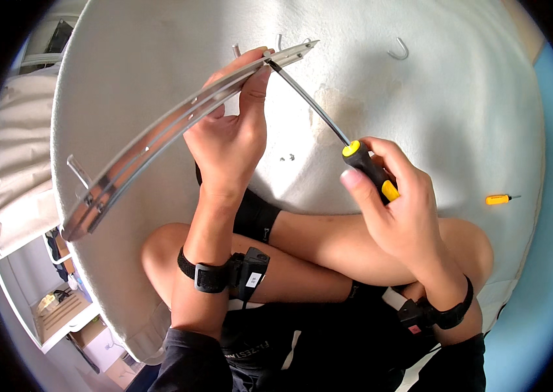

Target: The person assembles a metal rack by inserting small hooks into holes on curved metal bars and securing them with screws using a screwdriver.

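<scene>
The left hand [227, 140] pinches the long metal rail [159, 134] steady above the white mattress [459, 117]; the right hand [397, 209], wrapped around the yellow-black screwdriver [329, 127], sets its tip at the rail's far end.

A white mattress [459, 117] carries a small yellow screwdriver [500, 199], a metal hook [399, 49] and tiny screws [287, 157].

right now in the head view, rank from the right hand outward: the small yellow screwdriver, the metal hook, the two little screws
1. two little screws, on the white surface left of the right hand.
2. small yellow screwdriver, lying to its right.
3. metal hook, far up the surface.
The first two are fairly close to call.
</scene>
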Demonstrator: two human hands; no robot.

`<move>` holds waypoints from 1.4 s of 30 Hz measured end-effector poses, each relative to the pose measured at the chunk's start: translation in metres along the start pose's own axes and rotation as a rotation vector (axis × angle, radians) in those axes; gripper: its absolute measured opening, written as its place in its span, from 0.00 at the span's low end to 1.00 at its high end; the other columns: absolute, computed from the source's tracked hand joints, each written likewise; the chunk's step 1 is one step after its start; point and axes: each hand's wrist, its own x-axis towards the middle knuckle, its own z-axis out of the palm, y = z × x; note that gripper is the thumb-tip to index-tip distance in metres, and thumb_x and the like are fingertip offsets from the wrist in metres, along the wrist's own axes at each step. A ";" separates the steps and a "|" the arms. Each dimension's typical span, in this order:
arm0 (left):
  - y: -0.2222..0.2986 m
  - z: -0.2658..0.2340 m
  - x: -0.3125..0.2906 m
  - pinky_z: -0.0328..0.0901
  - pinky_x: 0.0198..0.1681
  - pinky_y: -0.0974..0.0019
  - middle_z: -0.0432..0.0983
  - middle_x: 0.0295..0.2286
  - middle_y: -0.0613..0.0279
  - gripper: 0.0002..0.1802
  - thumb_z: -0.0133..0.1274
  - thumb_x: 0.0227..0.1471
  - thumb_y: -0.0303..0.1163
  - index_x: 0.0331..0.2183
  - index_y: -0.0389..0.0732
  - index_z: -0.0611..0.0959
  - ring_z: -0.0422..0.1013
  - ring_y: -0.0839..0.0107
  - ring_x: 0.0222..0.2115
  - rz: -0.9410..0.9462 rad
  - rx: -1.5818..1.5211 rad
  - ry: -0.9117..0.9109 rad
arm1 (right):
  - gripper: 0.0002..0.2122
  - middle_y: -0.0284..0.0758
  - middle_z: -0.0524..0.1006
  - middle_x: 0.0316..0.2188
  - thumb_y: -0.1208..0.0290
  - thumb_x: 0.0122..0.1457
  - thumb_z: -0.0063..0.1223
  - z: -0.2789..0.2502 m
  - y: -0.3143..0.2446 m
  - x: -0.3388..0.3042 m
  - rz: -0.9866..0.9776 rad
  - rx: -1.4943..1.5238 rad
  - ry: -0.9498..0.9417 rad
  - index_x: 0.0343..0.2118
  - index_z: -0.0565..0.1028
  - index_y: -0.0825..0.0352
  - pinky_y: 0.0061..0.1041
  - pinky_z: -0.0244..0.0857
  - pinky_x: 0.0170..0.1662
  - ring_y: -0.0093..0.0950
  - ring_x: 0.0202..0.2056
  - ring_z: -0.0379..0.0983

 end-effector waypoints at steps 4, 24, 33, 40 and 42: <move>-0.004 -0.002 -0.002 0.67 0.37 0.73 0.80 0.31 0.60 0.09 0.57 0.51 0.21 0.37 0.36 0.83 0.73 0.78 0.30 0.018 0.029 -0.018 | 0.16 0.32 0.71 0.19 0.60 0.62 0.48 -0.019 -0.003 0.004 0.447 0.315 -0.377 0.41 0.72 0.71 0.22 0.58 0.18 0.19 0.15 0.65; 0.002 0.004 0.001 0.65 0.37 0.73 0.79 0.29 0.61 0.10 0.58 0.52 0.28 0.36 0.32 0.83 0.71 0.78 0.30 -0.301 -0.109 0.015 | 0.17 0.28 0.67 0.20 0.57 0.64 0.43 -0.029 -0.008 0.018 0.778 0.863 -0.478 0.40 0.72 0.69 0.13 0.52 0.11 0.13 0.12 0.61; 0.012 0.008 0.005 0.66 0.46 0.63 0.74 0.27 0.59 0.14 0.46 0.59 0.34 0.27 0.35 0.77 0.72 0.69 0.33 -0.873 -0.932 -0.071 | 0.14 0.31 0.69 0.28 0.66 0.53 0.61 -0.026 0.009 0.040 0.596 0.774 0.241 0.31 0.64 0.62 0.17 0.57 0.19 0.20 0.25 0.69; 0.029 0.024 -0.003 0.63 0.36 0.69 0.74 0.26 0.64 0.18 0.46 0.60 0.40 0.30 0.35 0.80 0.68 0.75 0.29 -0.790 -0.651 -0.199 | 0.16 0.34 0.72 0.26 0.72 0.50 0.65 -0.024 0.023 0.043 0.507 0.739 0.323 0.32 0.64 0.64 0.20 0.60 0.21 0.21 0.26 0.70; 0.022 0.015 -0.005 0.62 0.38 0.68 0.75 0.31 0.60 0.18 0.43 0.61 0.40 0.33 0.35 0.80 0.67 0.74 0.31 -0.737 -0.434 -0.307 | 0.16 0.35 0.73 0.26 0.73 0.50 0.65 -0.025 0.023 0.043 0.501 0.777 0.332 0.33 0.64 0.65 0.19 0.60 0.21 0.20 0.25 0.70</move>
